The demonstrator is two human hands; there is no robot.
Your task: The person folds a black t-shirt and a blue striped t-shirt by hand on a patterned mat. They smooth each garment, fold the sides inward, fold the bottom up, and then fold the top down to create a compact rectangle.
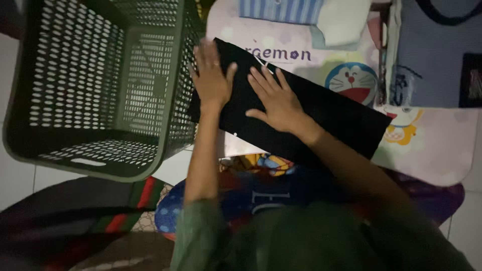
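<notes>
Both hands press flat on a folded black cloth [301, 113] lying on a cartoon-print mat [432, 145]; left hand [212, 75] and right hand [278, 100] have fingers spread wide, gripping nothing; a green perforated basket [95, 90] stands just beside the left hand.

no packages, labels, signs or screens in view

I see the basket [100, 85] tight against my left hand [211, 75], walling off that side. My right hand [278, 103] has open black cloth [326, 115] to its right. Folded clothes [306, 15] crowd the far edge; the mat [437, 145] beyond lies bare.
</notes>
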